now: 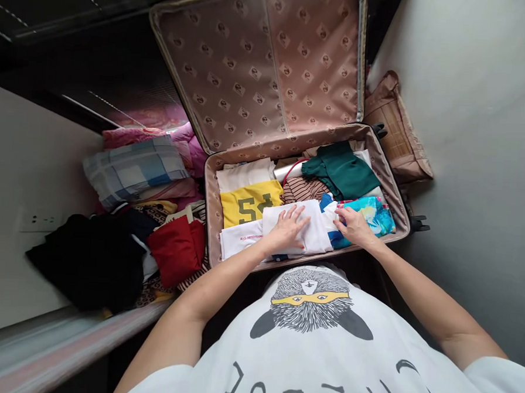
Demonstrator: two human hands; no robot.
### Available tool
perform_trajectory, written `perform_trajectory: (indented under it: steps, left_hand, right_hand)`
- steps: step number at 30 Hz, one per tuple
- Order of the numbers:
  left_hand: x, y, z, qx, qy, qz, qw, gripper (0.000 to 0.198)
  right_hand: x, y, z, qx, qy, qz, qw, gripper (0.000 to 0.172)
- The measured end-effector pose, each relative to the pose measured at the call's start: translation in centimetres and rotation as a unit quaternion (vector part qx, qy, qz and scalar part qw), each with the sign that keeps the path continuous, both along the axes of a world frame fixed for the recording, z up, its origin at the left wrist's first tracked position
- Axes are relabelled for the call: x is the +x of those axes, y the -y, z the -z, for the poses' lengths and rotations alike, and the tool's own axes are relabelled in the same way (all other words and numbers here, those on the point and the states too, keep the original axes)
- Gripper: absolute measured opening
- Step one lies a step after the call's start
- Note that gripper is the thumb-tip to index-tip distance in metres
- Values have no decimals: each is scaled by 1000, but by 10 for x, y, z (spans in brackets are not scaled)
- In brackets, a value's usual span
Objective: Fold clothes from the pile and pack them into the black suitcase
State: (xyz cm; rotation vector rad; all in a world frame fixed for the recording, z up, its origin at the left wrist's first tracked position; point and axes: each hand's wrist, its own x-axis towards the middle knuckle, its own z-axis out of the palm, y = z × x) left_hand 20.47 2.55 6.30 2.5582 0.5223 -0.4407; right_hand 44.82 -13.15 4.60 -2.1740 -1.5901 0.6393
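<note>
An open suitcase (210, 194) with a patterned beige lining lies in front of me, full of folded clothes. My left hand (289, 227) lies flat, fingers spread, on a folded white garment (317, 234) near the case's front edge. My right hand (353, 225) rests at that garment's right edge, next to a bright turquoise patterned cloth (376, 214); its fingers are curled at the fabric edge. A yellow shirt with numbers (248, 204), a green garment (343, 171) and a striped piece (304, 190) also lie inside.
The suitcase lid (261, 61) stands open at the back. To the left are piled a checked pillow (132, 169), pink bedding, a red garment (176, 247) and black clothes (92, 261). A brown woven bag (398, 133) leans against the wall on the right.
</note>
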Motion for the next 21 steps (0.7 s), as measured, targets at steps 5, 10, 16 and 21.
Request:
perform_trajectory:
  steps: [5, 10, 16, 21]
  left_hand:
    - [-7, 42, 9, -8, -19, 38, 999, 98]
    - [-5, 43, 22, -19, -14, 13, 1000, 104]
    - [-11, 33, 37, -139, 114, -221, 959, 98]
    - [-20, -5, 36, -321, 195, -479, 793, 48]
  right_hand:
    - [-15, 20, 4, -186, -76, 134, 970, 38]
    - [-63, -7, -9, -163, -421, 249, 857, 32]
    - [-108, -57, -33, -121, -611, 382, 683, 31]
    - [-112, -88, -48, -100, -679, 253, 681, 51]
